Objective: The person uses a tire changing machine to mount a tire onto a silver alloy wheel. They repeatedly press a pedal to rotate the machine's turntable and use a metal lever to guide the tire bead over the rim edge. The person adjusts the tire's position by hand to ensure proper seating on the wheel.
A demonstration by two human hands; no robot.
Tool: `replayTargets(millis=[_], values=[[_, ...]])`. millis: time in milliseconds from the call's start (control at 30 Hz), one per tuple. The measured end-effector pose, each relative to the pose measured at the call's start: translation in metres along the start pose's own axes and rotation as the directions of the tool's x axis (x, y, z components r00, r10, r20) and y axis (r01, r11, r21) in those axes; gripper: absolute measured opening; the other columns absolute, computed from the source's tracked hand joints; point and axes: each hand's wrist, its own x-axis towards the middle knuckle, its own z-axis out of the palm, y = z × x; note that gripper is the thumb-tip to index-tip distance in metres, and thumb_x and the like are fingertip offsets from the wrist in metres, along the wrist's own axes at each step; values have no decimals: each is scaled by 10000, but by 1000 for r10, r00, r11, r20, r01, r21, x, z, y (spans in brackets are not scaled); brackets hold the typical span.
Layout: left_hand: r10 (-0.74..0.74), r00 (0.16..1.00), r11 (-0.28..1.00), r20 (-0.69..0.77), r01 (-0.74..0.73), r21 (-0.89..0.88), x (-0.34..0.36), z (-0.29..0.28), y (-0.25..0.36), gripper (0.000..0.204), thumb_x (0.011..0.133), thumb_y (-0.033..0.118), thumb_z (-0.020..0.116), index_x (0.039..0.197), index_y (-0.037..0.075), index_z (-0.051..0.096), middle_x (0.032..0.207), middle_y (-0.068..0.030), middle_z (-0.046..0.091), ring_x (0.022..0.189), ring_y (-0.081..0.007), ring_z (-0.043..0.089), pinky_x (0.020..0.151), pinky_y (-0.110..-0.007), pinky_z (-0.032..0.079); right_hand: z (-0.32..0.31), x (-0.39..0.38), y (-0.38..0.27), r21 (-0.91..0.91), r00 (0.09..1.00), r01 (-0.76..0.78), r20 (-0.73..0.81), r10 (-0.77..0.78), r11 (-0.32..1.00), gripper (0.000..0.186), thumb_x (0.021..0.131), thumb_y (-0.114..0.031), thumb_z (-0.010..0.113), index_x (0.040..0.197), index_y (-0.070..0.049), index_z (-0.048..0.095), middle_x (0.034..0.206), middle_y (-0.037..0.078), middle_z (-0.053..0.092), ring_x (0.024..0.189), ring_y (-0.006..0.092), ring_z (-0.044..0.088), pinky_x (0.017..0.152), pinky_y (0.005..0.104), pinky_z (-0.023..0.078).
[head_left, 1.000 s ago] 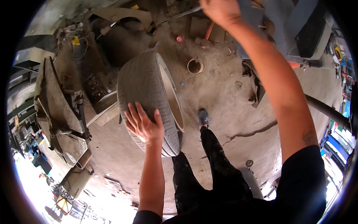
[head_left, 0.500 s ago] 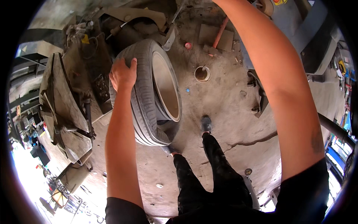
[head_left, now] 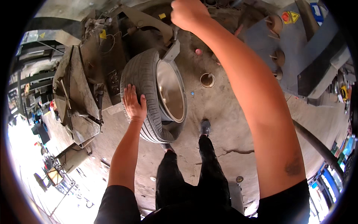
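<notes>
Tyre point(head_left: 143, 93) on silver rim point(head_left: 170, 90): upright on the floor point(head_left: 223, 123) beside the machine point(head_left: 80, 93). Judged heavy, stiff, grippy; best held by the tread. Left hand point(head_left: 133, 104) flat, fingers spread on tread. Right hand point(head_left: 186, 13) clenched around a lever point(head_left: 172, 50).

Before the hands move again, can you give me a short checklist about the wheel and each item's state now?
1. Left hand flat on the tyre tread: ok.
2. Wheel standing upright on the floor: ok.
3. Right hand closed on the grey machine arm above the wheel: ok, though how firmly, cannot tell.
4. Machine arm's tip against the rim edge: cannot tell.
5. Feet clear of the tyre: not ok, one shoe sits right at its base.
</notes>
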Motion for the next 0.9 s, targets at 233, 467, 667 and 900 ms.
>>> replayTargets(millis=[233, 467, 667, 900], values=[[19, 1000, 996, 13, -18, -91, 2, -4, 7, 612, 1011, 329, 566, 1530, 11, 504, 1623, -238, 467, 1515, -474, 393, 1251, -599, 276, 3, 15, 59, -74, 960, 33, -274, -53, 997, 175, 894, -188, 650, 855, -46, 744, 861, 223, 744, 846, 407, 749, 769, 514, 617], [-1, 998, 997, 61, 6, -80, -15, -11, -4, 643, 998, 322, 542, 1553, 7, 465, 1653, -250, 414, 1532, -489, 352, 1257, -615, 247, 22, -3, -9, 22, 978, -110, -175, 112, 994, 187, 912, -192, 633, 892, -40, 741, 919, 212, 760, 900, 420, 744, 824, 515, 619], [-2, 990, 995, 139, 16, -101, -6, -11, -1, 705, 947, 294, 571, 1571, 1, 418, 1682, -249, 362, 1572, -471, 287, 1272, -619, 196, 13, 16, 7, 8, 979, -122, -162, 121, 993, 198, 924, -207, 622, 861, -42, 713, 932, 205, 752, 906, 416, 743, 816, 513, 619], [3, 996, 994, 88, 7, -107, -6, -5, -4, 673, 990, 333, 515, 1570, 8, 410, 1649, -260, 404, 1538, -499, 324, 1254, -629, 221, 22, 19, -1, -19, 965, -77, -253, 70, 997, 204, 905, -221, 627, 899, -58, 749, 904, 213, 759, 924, 422, 743, 832, 514, 616]])
